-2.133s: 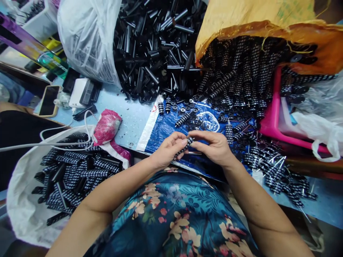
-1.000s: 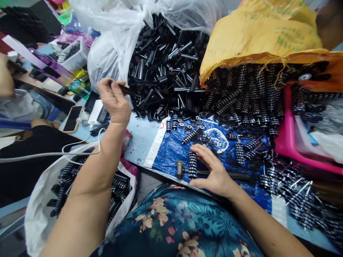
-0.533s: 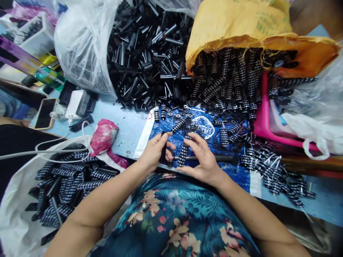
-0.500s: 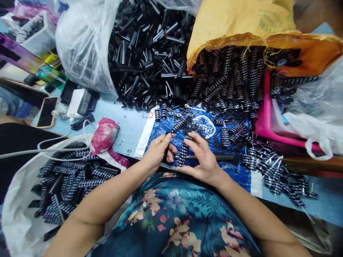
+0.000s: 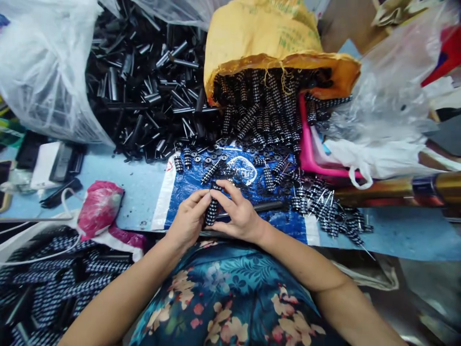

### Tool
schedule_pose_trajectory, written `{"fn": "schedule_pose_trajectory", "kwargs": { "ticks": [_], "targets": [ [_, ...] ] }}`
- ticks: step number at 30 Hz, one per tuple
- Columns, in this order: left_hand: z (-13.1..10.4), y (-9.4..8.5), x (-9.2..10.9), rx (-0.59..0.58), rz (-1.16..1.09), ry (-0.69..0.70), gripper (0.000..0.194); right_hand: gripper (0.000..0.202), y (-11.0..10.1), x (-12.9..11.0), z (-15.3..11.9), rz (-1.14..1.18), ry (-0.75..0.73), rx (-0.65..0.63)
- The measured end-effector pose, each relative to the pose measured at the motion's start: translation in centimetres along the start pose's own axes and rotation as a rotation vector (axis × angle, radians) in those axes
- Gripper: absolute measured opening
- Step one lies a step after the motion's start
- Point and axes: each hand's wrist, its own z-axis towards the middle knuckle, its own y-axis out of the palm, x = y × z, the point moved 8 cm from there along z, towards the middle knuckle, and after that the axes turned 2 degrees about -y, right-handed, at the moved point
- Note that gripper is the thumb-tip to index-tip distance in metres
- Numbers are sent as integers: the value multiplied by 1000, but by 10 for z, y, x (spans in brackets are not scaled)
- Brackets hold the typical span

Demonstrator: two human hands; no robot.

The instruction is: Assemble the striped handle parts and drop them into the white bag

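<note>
A black cylinder with rows of white marks [image 5: 212, 211] stands nearly upright between my hands, low over the front edge of a blue plastic sheet [image 5: 237, 180]. My right hand [image 5: 236, 211] has its fingers closed around the cylinder's top and lower end. My left hand [image 5: 190, 214] is pinched at the cylinder's upper end, touching the right fingertips; a dark piece seems to be there, mostly hidden by the fingers. Behind my right hand lies a dark rod [image 5: 268, 206]. Similar patterned cylinders [image 5: 268, 178] with thin metal pins lie on the sheet beyond.
Black tubes [image 5: 144, 86] are heaped at the back left beside a clear plastic bag [image 5: 46, 72]. A yellow sack [image 5: 262, 33] spills patterned cylinders. A pink bin [image 5: 308, 149] stands right, a pink wrapped bundle [image 5: 101, 206] left. More patterned pieces [image 5: 54, 278] fill a bag lower left.
The left hand has come over to the right hand, and its dark piece now meets the top of the patterned cylinder. The whole view has shifted, so the table items appear further left.
</note>
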Motion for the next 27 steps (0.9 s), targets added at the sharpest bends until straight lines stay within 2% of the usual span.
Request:
{"fn": "schedule_pose_trajectory", "kwargs": {
  "ticks": [4,7,9,10,12,14,16,19,22,24,27],
  "targets": [
    [-1,-5,-4,-26,146,-60,48,99,5,1,0,0,28,-67],
    [-1,-5,-12,-55,99,-104,52,103,4,3,1,4,51,-33],
    [1,-8,-9,-65,84,-67,51,107,0,3,-3,-1,60,-15],
    [3,-13,-2,-57,126,-2,48,105,-1,4,-7,-14,59,-27],
    [4,-30,22,-6,332,208,39,85,-2,6,-20,-69,57,-97],
    [3,-49,49,64,653,407,28,37,2,11,-34,-178,57,-214],
    [6,-65,64,96,978,485,22,21,0,14,-43,-254,67,-252],
    [17,-78,63,14,1233,414,24,19,-11,9,-35,-296,72,-125],
    [26,-78,54,-72,1222,327,28,23,-18,2,-11,-293,52,36],
    [29,-76,50,-88,1182,300,30,22,-8,2,5,-334,37,-7],
    [33,-75,50,-92,1159,271,32,25,13,4,17,-425,11,-173]
  ]
}}
